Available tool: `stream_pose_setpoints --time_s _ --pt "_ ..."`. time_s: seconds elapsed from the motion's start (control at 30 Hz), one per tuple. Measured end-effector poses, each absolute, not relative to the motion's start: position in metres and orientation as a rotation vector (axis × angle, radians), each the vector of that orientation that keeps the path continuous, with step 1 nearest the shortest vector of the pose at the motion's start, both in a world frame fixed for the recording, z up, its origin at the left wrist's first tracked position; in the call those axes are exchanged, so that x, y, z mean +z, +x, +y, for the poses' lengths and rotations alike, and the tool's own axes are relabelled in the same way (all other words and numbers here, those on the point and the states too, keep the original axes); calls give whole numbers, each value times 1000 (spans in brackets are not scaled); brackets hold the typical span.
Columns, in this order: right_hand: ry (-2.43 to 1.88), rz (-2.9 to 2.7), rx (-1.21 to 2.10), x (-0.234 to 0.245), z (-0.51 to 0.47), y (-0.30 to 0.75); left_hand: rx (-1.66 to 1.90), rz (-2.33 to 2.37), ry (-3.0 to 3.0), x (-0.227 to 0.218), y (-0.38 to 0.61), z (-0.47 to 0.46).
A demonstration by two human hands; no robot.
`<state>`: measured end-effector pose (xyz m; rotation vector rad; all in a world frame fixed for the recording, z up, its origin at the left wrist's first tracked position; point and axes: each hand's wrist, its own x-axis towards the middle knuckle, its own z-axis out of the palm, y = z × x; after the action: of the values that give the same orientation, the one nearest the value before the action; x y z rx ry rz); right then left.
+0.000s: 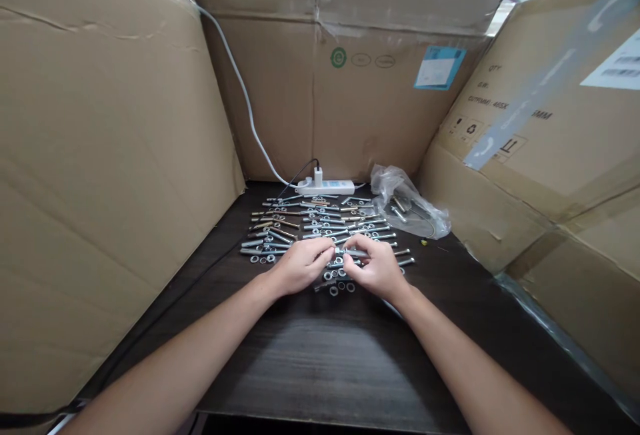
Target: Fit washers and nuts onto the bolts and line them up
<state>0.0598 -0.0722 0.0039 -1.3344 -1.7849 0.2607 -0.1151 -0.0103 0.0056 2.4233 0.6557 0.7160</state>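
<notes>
Above the rows of hardware, my left hand (304, 264) and my right hand (376, 267) meet with fingertips close together. The right thumb and fingers pinch a silver bolt (354, 252), which lies about level and points left. At its left end, the closed left fingertips grip a small bright piece that looks like a nut (337, 251); the fingers partly cover it. Just below the hands lie loose washers (334, 290) and more bolts (407, 261).
Many silver and brassy bolts (285, 224) with nuts and washers lie in rows on the dark table (300, 355). Behind them stand a white power strip (327, 187) and a clear plastic bag (415, 212). Cardboard walls (280, 88) enclose three sides. A black cable (185, 295) crosses the left.
</notes>
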Motion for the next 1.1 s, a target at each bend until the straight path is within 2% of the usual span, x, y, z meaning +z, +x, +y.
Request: stream_pose_setpoints --time_s 0.2,0.4,0.6,0.8,1.1 --pt "-1331 -1784 261 4 -72 60 829 638 2336 7 -115 -13" --pt "-1343 -1803 295 3 -73 59 694 652 2405 8 -116 -12" --pt "-1344 -1802 276 3 -72 60 793 622 2355 9 -116 -13" --pt "-1337 -1803 297 4 -72 59 678 650 2447 8 -117 -11" --pt "-1335 -1810 298 1 -71 59 742 620 2380 10 -116 -15"
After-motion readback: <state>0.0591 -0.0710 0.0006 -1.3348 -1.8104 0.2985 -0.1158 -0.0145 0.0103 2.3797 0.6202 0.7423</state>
